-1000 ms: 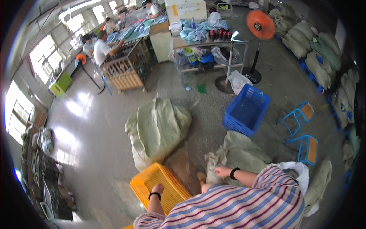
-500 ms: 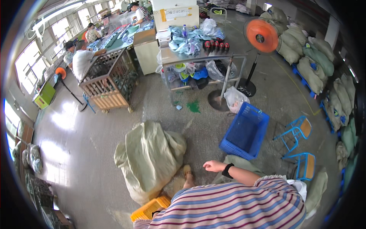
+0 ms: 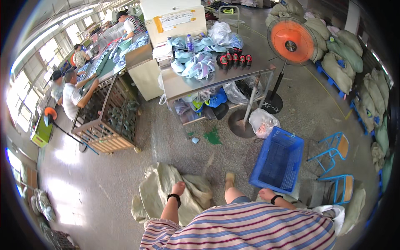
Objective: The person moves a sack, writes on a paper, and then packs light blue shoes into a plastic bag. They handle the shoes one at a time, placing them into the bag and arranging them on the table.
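My left hand (image 3: 178,188), with a black band on its wrist, is in front of the large pale green sack (image 3: 156,187). Its fingers look curled, and I see nothing in them. The sack lies slumped on the floor, its cloth loose and folded. On the other side, my right hand (image 3: 266,194) hangs near the lower end of the blue plastic crate (image 3: 278,156). Those fingers are curled too, with nothing visible in them. A dark mesh-like bottom shows inside the crate.
Ahead stands a metal table (image 3: 246,68) with blue cloth pieces, a bottle and red-black shoe parts. An orange fan (image 3: 291,41) and a post on a round base stand beside it. Blue-framed stools (image 3: 333,146) are at right. Co-workers (image 3: 73,96) work beyond a wooden cart (image 3: 104,133).
I have moved forward, so the table and cart appear closer. My left arm has come into view over the sack. My right hand has shifted rightward, and the yellow basket has left the view.
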Available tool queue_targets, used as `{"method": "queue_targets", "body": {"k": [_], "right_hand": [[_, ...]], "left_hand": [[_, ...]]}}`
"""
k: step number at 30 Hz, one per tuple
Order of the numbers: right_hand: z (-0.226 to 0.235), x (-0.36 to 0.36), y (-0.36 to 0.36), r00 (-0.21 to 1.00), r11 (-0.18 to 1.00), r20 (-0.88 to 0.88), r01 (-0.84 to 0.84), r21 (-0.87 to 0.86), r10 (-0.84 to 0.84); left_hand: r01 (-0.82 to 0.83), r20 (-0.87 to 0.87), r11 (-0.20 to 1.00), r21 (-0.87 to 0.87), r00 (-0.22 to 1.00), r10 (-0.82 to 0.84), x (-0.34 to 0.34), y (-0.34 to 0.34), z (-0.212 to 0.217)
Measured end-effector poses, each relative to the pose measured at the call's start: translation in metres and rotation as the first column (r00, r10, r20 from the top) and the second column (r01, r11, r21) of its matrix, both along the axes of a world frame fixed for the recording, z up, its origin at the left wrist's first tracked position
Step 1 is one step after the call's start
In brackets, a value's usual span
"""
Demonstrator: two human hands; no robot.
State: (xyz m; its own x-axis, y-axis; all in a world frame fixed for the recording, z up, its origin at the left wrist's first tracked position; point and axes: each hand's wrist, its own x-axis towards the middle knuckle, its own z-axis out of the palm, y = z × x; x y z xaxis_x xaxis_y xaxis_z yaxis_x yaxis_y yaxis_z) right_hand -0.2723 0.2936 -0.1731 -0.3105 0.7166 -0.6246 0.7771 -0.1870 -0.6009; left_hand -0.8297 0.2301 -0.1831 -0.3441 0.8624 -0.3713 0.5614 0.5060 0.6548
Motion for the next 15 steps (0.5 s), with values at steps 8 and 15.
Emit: {"method": "queue_targets", "body": {"k": [8, 15], "right_hand": [[0.003, -0.006, 0.172, 0.943, 0.956, 0.226, -0.192, -0.223, 0.243], [0.083, -0.12, 0.446, 0.981, 0.834, -0.103, -0.083, 0.545, 0.165]], "left_hand": [[0.13, 0.201, 0.989, -0.069, 0.973, -0.113, 0.035, 0.213, 0.011], [0.043, -0.052, 0.948, 0.317, 0.998, -0.028, 0.016, 0.391, 0.11]]}}
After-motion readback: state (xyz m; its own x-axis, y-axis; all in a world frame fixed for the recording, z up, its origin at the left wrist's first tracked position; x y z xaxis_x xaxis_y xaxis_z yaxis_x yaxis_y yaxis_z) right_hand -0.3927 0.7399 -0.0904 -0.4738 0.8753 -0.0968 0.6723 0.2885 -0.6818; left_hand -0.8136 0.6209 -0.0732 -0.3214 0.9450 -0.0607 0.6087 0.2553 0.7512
